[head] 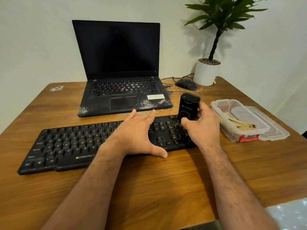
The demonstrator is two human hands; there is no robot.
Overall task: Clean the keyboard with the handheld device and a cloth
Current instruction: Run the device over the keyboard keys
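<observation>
A black Zebronics keyboard (69,143) lies across the wooden table (149,188), dusty between its keys. My left hand (136,135) rests flat on the keyboard's middle, fingers spread, thumb over the front edge. My right hand (204,128) grips a black handheld device (188,107), held upright with its lower end on the number pad at the keyboard's right end. No cloth is visible.
An open, dusty black laptop (123,97) stands behind the keyboard. A black mouse (186,84) and cables lie at its right, beside a white potted plant (206,72). A clear plastic box (239,120) with its lid sits right of the keyboard.
</observation>
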